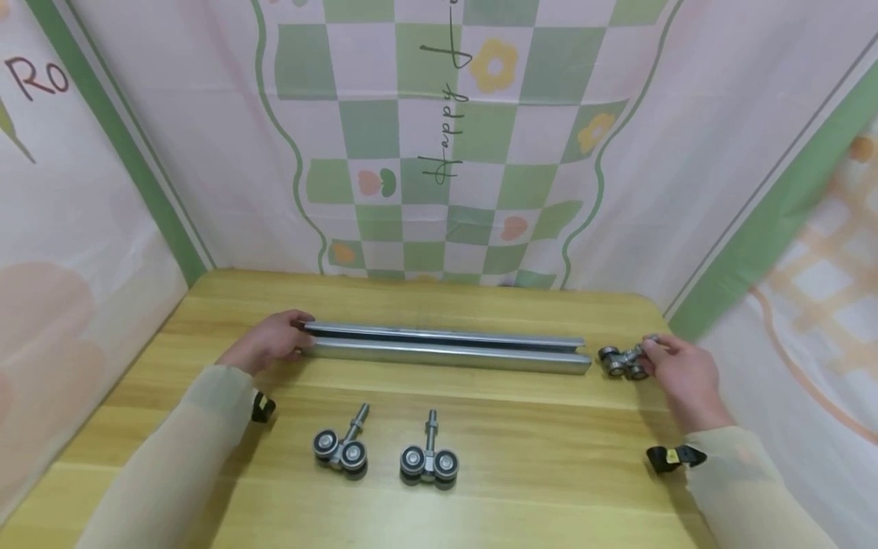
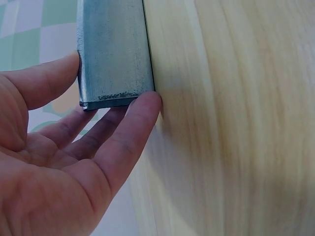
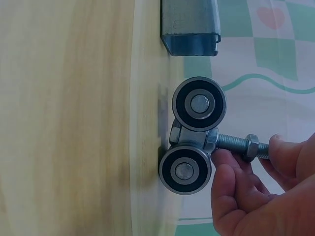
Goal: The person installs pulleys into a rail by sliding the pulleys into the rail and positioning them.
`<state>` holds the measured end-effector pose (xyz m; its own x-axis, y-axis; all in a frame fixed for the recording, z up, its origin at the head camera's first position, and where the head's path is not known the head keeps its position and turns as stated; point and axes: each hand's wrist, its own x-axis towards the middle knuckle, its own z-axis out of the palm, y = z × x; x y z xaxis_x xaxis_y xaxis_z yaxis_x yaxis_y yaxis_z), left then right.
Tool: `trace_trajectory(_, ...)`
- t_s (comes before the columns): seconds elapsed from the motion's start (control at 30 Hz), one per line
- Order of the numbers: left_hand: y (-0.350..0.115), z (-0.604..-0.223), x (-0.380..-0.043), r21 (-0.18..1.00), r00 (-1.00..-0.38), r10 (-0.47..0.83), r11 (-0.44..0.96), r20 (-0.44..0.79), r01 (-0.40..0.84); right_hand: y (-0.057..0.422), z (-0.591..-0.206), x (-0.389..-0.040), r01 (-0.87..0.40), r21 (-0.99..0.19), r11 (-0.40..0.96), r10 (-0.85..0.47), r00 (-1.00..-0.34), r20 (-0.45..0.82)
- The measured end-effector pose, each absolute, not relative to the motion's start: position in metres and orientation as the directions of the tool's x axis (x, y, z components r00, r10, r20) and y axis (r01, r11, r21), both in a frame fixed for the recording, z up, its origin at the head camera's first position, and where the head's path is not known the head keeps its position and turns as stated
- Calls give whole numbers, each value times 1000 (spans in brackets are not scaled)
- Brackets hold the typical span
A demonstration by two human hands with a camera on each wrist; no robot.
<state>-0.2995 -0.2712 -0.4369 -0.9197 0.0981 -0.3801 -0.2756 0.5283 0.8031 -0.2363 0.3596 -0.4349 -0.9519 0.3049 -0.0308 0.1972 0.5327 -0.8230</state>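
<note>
A long metal track (image 1: 446,354) lies across the table with its slot facing up. My left hand (image 1: 277,335) holds its left end; in the left wrist view the thumb is on one side of the track (image 2: 115,54) and the fingertips are around its end. Just off the right end, my right hand (image 1: 682,374) pinches the threaded bolt of a roller trolley (image 1: 623,363). The right wrist view shows this trolley's wheels (image 3: 199,104) near the track's open end (image 3: 191,44), with a gap between them. The bolt (image 3: 234,143) carries a nut and points toward the palm.
Two more roller trolleys lie on the wooden table (image 1: 535,473) nearer to me: a tilted left trolley (image 1: 341,451) and a middle trolley (image 1: 429,461) with its bolt pointing away. A patterned cloth (image 1: 439,152) hangs behind the table, with more cloth at both sides.
</note>
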Motion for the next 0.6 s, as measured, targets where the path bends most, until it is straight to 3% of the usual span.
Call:
trace_trajectory(0.3,-270,-437,-301,795,-920,82,537,-383,-283,356,-434,-246,179,-810,559,304,-953,-1)
trace_trajectory(0.6,-268,-435,-300,791,-918,73,538,-389,-292,351,-436,-247,109,-606,788,236,-962,135)
